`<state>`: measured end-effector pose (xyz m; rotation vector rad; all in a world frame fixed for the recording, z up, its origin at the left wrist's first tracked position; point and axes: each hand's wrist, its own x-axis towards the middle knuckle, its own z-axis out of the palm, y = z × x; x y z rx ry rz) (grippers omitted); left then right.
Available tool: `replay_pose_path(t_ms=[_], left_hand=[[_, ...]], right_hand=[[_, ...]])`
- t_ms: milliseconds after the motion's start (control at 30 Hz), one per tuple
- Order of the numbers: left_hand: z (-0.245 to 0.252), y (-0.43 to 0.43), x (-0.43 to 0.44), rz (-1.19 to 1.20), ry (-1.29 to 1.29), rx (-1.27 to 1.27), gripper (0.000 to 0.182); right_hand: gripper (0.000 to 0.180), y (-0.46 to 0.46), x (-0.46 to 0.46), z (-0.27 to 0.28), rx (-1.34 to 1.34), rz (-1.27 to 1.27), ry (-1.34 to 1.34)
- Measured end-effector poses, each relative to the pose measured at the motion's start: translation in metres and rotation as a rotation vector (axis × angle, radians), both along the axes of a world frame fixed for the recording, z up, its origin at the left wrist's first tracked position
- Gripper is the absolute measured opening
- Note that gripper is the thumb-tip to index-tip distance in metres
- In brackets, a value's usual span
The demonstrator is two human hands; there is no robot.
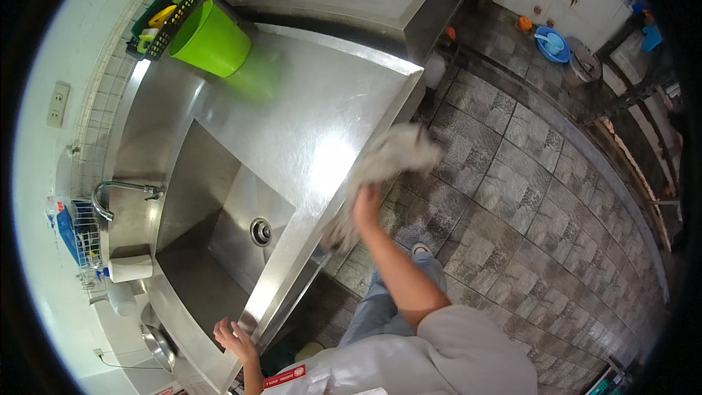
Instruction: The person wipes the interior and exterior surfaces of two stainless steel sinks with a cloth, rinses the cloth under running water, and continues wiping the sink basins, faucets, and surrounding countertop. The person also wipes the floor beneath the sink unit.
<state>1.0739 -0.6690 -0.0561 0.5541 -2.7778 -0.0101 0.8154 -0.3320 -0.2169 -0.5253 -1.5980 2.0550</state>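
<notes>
My right hand (367, 208) grips a greyish-beige cloth (397, 151), which is blurred and hangs along the front edge of the steel counter (329, 82). Part of the cloth trails below my fingers, and its far end sticks out over the floor. At the near front corner of the stainless-steel sink (258, 280), my left hand (237, 340) is at the rim with its fingers spread and holding nothing. Whether it presses on the metal is hard to tell. A drain (261, 231) shows in the basin floor.
A green plastic bucket (214, 41) stands at the counter's back beside a dark basket (164, 19). A curved faucet (123, 189) reaches over the sink's back ledge, near a white container (130, 267). A steel bowl (159, 345) lies farther left. Grey floor tiles (488, 214) spread to the right.
</notes>
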Motion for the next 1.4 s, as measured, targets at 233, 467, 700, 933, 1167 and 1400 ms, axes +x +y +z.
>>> replay_pose_path(t_ms=[233, 467, 700, 933, 1167, 1400], left_hand=[[-0.011, 0.007, 0.007, 0.071, -0.004, -0.026, 0.035], [0.008, 0.017, 0.045, 0.002, -0.113, 0.005, 0.033], [0.002, -0.043, 0.055, -0.051, -0.039, -0.092, 0.031], [0.0, -0.123, 0.089, -0.054, -0.009, -0.032, 0.031], [0.015, -0.192, 0.174, -0.024, -0.004, -0.158, 0.033], [0.001, -0.244, 0.215, 0.065, 0.062, -0.112, 0.031]], right_hand=[[0.068, 0.071, -0.073, -0.006, -0.216, -0.115, -0.17], [0.064, 0.16, -0.115, 0.044, -0.365, -0.107, 0.01], [0.059, 0.005, -0.009, 0.021, -0.285, -0.07, -0.013], [0.04, -0.251, 0.234, 0.011, 0.459, 0.159, 0.301], [0.054, -0.157, 0.125, -0.011, -0.223, 0.061, -0.198], [0.062, -0.009, 0.0, -0.02, -0.414, 0.014, 0.084]])
